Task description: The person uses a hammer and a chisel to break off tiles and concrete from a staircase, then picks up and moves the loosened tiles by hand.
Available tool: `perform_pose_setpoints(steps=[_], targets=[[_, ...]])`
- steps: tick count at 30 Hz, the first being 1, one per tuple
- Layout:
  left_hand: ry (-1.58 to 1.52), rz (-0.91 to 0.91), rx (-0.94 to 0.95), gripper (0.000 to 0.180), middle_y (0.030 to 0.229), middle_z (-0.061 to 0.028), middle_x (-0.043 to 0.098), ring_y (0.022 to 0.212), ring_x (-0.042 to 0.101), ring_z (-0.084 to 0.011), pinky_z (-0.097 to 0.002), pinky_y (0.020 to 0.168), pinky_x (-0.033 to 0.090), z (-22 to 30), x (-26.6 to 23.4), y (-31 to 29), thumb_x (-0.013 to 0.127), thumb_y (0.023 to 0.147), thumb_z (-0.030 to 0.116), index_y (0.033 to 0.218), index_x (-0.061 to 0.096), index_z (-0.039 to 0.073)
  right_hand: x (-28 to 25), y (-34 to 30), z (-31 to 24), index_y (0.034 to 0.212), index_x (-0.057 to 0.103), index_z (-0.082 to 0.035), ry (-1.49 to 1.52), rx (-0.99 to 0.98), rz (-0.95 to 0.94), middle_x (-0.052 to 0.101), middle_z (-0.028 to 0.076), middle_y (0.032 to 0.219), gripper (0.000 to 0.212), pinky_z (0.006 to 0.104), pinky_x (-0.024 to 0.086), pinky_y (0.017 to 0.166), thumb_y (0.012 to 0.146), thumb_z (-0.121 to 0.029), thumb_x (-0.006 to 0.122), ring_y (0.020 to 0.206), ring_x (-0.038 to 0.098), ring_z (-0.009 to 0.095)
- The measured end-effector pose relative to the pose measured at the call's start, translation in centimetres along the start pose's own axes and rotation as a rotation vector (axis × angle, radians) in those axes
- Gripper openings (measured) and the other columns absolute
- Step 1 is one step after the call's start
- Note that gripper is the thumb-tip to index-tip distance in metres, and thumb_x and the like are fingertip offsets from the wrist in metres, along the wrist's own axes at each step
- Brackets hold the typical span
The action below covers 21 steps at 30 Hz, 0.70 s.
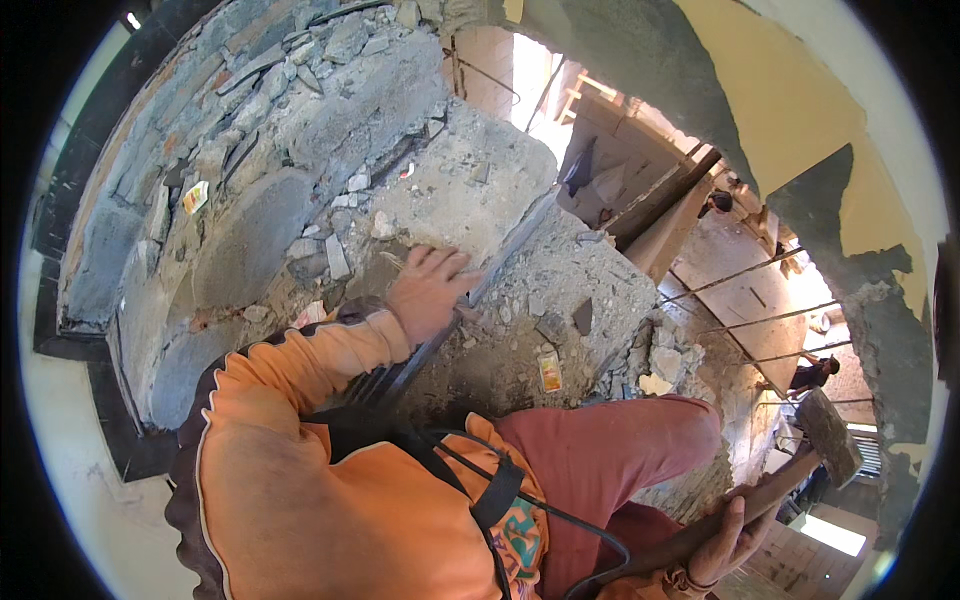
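My left hand [428,292] reaches across from an orange sleeve and rests beside the raised edge of the broken concrete slab [500,195]. Its fingers are somewhat spread, with nothing visible in them. At the lower right, my right hand [732,548] is closed round the wooden handle of a sledgehammer [765,490]. The heavy, dusty metal head points up and to the right, held off the rubble beyond my bent knee.
Concrete chunks [335,258] and dust cover the floor. Small packets [549,371] lie among them. At right, a jagged opening crossed by bare rebar [760,322] drops to a lower level, where a person [815,373] is visible. A painted wall [790,100] curves around it.
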<state>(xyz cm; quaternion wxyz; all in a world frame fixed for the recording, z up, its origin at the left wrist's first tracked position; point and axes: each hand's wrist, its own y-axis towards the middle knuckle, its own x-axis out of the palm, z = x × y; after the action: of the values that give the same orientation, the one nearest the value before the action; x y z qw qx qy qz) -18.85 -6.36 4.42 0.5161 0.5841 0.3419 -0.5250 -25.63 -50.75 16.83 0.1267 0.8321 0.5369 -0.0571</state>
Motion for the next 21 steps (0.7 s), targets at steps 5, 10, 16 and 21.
perform_pose_setpoints(steps=[5, 10, 16, 21], targets=[[-0.046, 0.024, -0.006, 0.053, 0.127, -0.0083, 0.058, 0.121, 0.050, -0.0275, -0.0448, 0.103, 0.036, -1.5, 2.0, -1.5, 0.069, 0.070, 0.015, 0.122, 0.060, 0.014, 1.6, 4.7, 1.5, 0.131, 0.043, 0.002, 0.069, 0.100, -0.373, 0.055, 0.005, 0.084, 0.048, 0.0225, 0.042, 0.057, 0.090, -0.015, 0.061, 0.064, 0.051, 0.011], [-0.094, 0.075, -0.034, 0.045, 0.117, -0.0058, 0.060, 0.111, 0.054, -0.0281, -0.0437, 0.094, 0.040, -1.8, 2.6, -1.7, 0.069, 0.075, 0.014, 0.120, 0.061, 0.016, 5.0, 10.1, 2.7, 0.130, 0.044, 0.004, -0.109, 0.148, -0.610, 0.056, 0.008, 0.091, 0.046, 0.0266, 0.042, 0.066, 0.090, -0.014, 0.058, 0.076, 0.053, 0.015], [-0.086, 0.058, -0.019, 0.042, 0.096, -0.0052, 0.057, 0.096, 0.055, -0.0277, -0.0412, 0.081, 0.042, -2.2, 1.6, -1.8, 0.069, 0.077, 0.014, 0.118, 0.064, 0.018, 13.1, 15.1, 3.4, 0.135, 0.041, 0.004, -0.133, 0.020, -0.964, 0.056, 0.007, 0.086, 0.049, 0.0230, 0.040, 0.054, 0.092, -0.013, 0.056, 0.062, 0.051, 0.010], [-0.073, 0.114, 0.027, 0.045, 0.092, -0.0039, 0.057, 0.089, 0.055, -0.0249, -0.0399, 0.078, 0.042, -2.6, 1.4, -2.7, 0.069, 0.073, 0.016, 0.118, 0.063, 0.019, 17.6, 12.7, 2.9, 0.136, 0.041, 0.003, -0.016, 0.069, -1.075, 0.055, 0.005, 0.083, 0.048, 0.0244, 0.041, 0.056, 0.093, -0.013, 0.056, 0.065, 0.051, 0.010]])
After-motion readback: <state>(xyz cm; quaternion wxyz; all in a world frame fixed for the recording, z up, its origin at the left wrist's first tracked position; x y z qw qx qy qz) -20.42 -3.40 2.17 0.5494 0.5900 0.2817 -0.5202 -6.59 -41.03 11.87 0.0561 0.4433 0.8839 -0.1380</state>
